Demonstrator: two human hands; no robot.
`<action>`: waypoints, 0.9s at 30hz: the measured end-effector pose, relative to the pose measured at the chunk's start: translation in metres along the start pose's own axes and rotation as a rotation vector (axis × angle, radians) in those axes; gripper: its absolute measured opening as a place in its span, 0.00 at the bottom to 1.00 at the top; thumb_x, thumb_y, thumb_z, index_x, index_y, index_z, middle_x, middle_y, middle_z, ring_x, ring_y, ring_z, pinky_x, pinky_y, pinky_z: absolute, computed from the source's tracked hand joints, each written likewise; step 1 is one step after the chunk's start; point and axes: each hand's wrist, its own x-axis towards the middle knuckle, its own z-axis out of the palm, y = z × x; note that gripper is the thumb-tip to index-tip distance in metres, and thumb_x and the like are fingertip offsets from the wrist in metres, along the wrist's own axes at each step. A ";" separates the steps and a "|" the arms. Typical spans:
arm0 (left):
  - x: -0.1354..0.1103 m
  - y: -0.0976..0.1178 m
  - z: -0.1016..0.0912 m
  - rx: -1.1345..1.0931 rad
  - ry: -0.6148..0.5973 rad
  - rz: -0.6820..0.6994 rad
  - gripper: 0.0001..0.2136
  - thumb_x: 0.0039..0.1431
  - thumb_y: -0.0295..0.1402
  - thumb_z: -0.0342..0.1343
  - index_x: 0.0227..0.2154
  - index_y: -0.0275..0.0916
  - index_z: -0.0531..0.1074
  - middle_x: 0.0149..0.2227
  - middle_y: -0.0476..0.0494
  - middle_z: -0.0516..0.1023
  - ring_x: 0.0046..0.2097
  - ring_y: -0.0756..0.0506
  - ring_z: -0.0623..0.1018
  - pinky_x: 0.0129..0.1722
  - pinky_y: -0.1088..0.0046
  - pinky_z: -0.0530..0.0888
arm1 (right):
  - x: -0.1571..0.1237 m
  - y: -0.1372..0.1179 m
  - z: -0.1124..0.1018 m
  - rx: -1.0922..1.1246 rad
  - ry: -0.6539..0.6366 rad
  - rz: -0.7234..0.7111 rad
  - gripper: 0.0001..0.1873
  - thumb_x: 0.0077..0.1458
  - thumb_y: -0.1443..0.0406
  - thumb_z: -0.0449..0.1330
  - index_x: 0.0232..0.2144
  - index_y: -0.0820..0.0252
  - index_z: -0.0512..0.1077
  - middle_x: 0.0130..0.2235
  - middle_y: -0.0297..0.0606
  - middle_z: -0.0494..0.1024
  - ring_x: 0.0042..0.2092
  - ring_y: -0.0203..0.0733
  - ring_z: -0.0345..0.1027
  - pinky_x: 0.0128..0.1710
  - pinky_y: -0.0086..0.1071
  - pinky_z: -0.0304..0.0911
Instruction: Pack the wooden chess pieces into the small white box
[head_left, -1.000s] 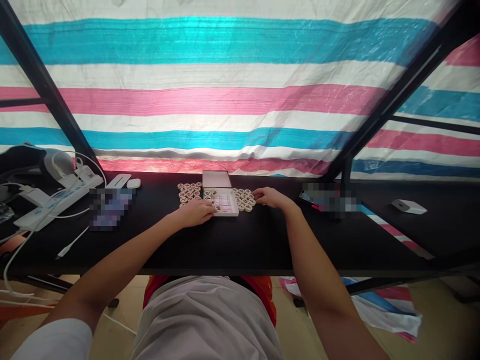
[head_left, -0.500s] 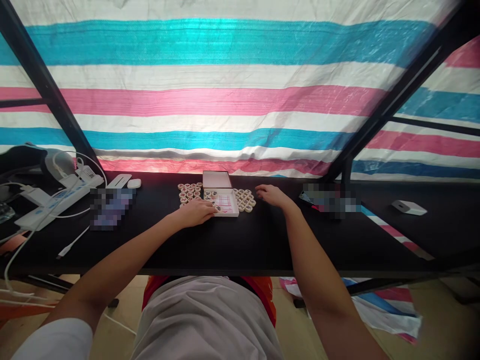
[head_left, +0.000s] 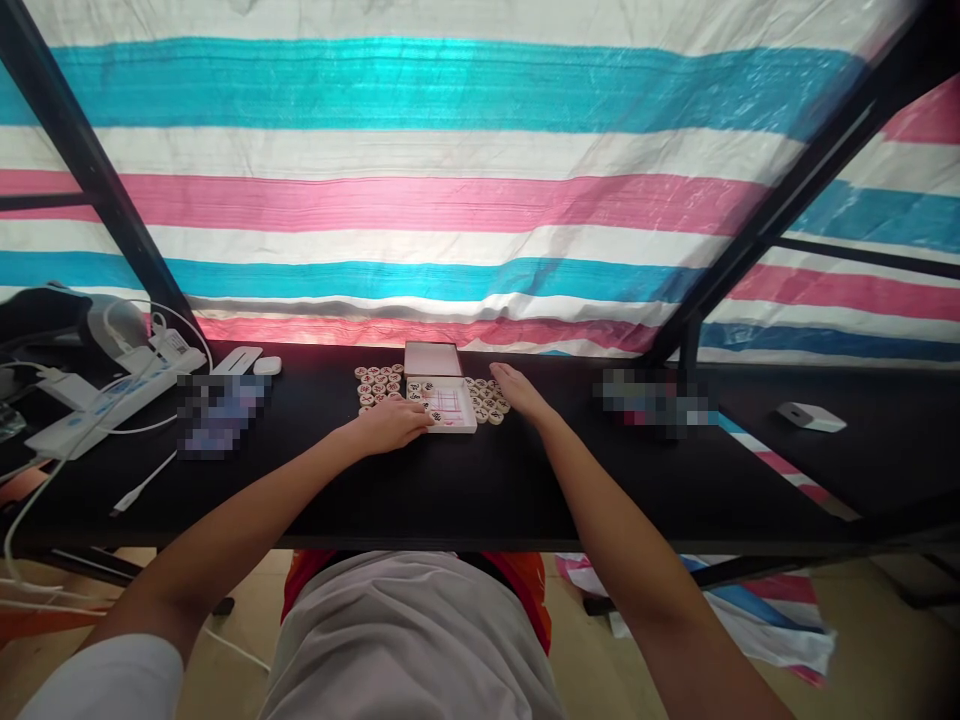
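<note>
A small white box stands mid-desk with its lid raised behind it. Inside are several round xiangqi pieces on the left and a pink-lined sheet. My left hand grips the box's front left edge, fingers reaching over the rim; its thumb is hidden. Red-marked pieces lie in rows left of the box, partly behind that hand. To the right lies a cluster of dark-marked pieces. My right hand lies along this cluster's right side, fingers stretched out, holding nothing visible.
At the left are a power strip with cables, a blurred phone-like object and a white case. A blurred item and a white block lie right. Black frame bars and a striped sheet stand behind the desk.
My right hand has moved left, from beside the dark-marked pieces to their right edge, its fingers straighter. My left hand and the box have stayed in place.
</note>
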 end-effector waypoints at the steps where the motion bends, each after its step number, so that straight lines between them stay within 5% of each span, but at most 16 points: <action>1: 0.000 0.000 0.001 -0.003 0.005 0.002 0.12 0.65 0.31 0.45 0.45 0.39 0.72 0.42 0.43 0.76 0.43 0.46 0.76 0.46 0.70 0.67 | 0.000 -0.001 0.000 -0.007 -0.006 -0.005 0.28 0.62 0.52 0.42 0.57 0.61 0.62 0.58 0.45 0.66 0.58 0.43 0.60 0.57 0.34 0.53; 11: 0.000 -0.001 0.001 -0.001 -0.005 0.002 0.13 0.65 0.31 0.44 0.45 0.39 0.72 0.42 0.43 0.76 0.42 0.46 0.76 0.45 0.70 0.67 | -0.004 -0.009 0.001 -0.037 0.004 -0.019 0.26 0.63 0.54 0.43 0.56 0.61 0.63 0.59 0.44 0.65 0.59 0.44 0.57 0.59 0.36 0.50; 14: 0.000 -0.001 0.001 0.004 -0.002 -0.008 0.12 0.65 0.31 0.45 0.45 0.40 0.72 0.42 0.43 0.77 0.43 0.46 0.76 0.45 0.70 0.67 | -0.003 -0.009 0.003 -0.132 0.007 -0.129 0.25 0.64 0.58 0.39 0.55 0.61 0.65 0.58 0.43 0.66 0.59 0.42 0.58 0.59 0.35 0.49; 19: 0.000 -0.002 0.001 0.000 0.007 0.009 0.13 0.65 0.32 0.45 0.45 0.39 0.72 0.41 0.43 0.76 0.42 0.47 0.76 0.45 0.71 0.67 | 0.000 -0.014 0.011 -0.396 -0.178 -0.393 0.23 0.64 0.65 0.40 0.52 0.65 0.68 0.55 0.47 0.70 0.57 0.47 0.61 0.58 0.38 0.50; 27: 0.000 0.000 0.000 0.003 -0.012 -0.005 0.13 0.65 0.31 0.45 0.45 0.39 0.72 0.42 0.43 0.77 0.43 0.46 0.75 0.46 0.70 0.66 | -0.001 -0.016 0.009 -0.441 -0.162 -0.420 0.23 0.64 0.66 0.38 0.48 0.62 0.70 0.50 0.44 0.74 0.51 0.43 0.66 0.52 0.33 0.57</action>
